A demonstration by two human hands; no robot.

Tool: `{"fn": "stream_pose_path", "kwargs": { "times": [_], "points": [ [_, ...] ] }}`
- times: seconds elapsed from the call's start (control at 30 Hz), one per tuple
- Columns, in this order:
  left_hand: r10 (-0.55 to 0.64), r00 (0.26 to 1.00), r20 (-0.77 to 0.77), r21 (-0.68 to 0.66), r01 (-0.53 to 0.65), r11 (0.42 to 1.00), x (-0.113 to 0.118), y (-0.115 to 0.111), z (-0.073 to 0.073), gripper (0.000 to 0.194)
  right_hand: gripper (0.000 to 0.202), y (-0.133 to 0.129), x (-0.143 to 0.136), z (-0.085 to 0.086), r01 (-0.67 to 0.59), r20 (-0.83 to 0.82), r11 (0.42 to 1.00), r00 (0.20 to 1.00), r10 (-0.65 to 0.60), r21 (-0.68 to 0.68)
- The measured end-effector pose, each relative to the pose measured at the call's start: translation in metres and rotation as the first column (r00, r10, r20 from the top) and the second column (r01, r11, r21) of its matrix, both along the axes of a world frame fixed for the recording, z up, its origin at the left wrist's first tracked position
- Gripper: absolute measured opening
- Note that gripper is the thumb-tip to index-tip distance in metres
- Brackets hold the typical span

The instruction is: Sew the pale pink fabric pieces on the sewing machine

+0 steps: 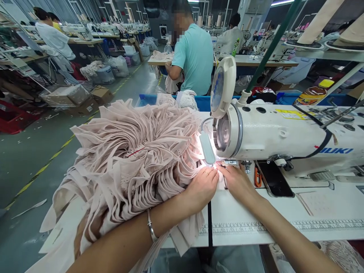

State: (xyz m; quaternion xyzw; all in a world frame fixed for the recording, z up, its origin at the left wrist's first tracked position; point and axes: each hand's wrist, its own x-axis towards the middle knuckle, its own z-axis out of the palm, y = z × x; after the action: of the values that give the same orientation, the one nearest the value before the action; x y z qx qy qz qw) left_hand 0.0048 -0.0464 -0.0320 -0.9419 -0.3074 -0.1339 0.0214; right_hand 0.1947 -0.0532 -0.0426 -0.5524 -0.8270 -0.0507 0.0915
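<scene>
1. Worktable [233,212], white, a printed ruler scale [244,228] along its near edge.
2. Co-worker [196,57], turquoise shirt, seated at a table beyond.
3. Heap of pale pink fabric pieces [145,125], layered and ruffled, covering the table's left part and hanging over its near edge.
4. Sewing machine [264,129], white, its round end cover swung up; arm reaching in from the right.
5. Left hand [202,185], fingers bent, fingertips on fabric at the lit sewing area; cannot tell whether pinching or pressing.
6. Right hand [237,182], just beside the left, fingers extended towards the same spot; grip cannot be told.
7. Phone [275,178], dark screen up, right of the right hand.
8. Fabric portion at work [221,182], pale pink, between the hands, below the machine's head.
9. Small lamp [207,148], just above the fingertips.
10. Orange-handled tool [258,177], beside the phone.
11. Bracelet [151,226], silver-coloured, on the left forearm.
12. Ring [206,172], on a left-hand finger.
</scene>
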Motion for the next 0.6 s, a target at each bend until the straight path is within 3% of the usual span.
{"fn": "stream_pose_path", "kwargs": {
  "times": [0.3, 0.6],
  "points": [
    [0.024, 1.0, -0.002, -0.013, -0.024, 1.0, 0.0, 0.004, -0.003, 0.021, 0.051, 0.002, -0.007, 0.011, 0.05, 0.031, 0.997, 0.998, -0.049, -0.056],
    [0.036, 0.998, 0.046, -0.009, -0.036, 0.999, 0.0, 0.006, -0.004, 0.023, 0.049, 0.004, -0.005, 0.003, 0.046, 0.005, 0.996, 0.999, -0.046, -0.07]
  ]
}}
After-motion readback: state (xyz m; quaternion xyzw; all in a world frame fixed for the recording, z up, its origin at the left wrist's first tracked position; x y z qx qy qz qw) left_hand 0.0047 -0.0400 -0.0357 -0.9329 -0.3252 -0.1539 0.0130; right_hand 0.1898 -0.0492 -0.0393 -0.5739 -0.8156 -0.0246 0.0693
